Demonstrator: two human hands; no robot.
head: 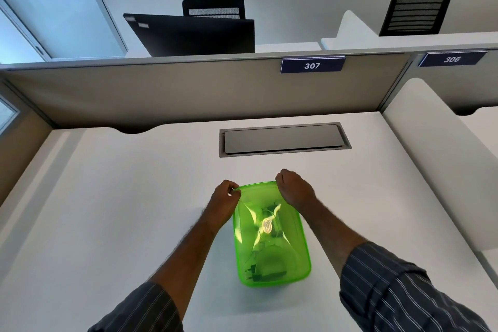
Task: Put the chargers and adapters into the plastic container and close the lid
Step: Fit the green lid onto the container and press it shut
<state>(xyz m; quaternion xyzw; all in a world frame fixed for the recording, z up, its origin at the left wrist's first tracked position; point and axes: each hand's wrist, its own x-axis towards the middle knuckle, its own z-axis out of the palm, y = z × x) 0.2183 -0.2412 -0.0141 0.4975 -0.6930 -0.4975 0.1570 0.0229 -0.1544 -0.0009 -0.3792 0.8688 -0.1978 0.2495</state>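
Observation:
A translucent green plastic container (293,256) stands on the white desk, with its green lid (258,191) lying over the top. Dark chargers and adapters (262,272) show dimly through the plastic inside it. My left hand (225,194) pinches the lid's far left corner. On the far right corner my right hand (295,187) presses with its fingers curled over the rim.
A grey cable hatch (284,139) is set into the desk (121,210) beyond the container. Beige partition (188,91) with sign 307 closes the back; a white divider (431,156) stands at the right. A dark monitor back and chairs show behind.

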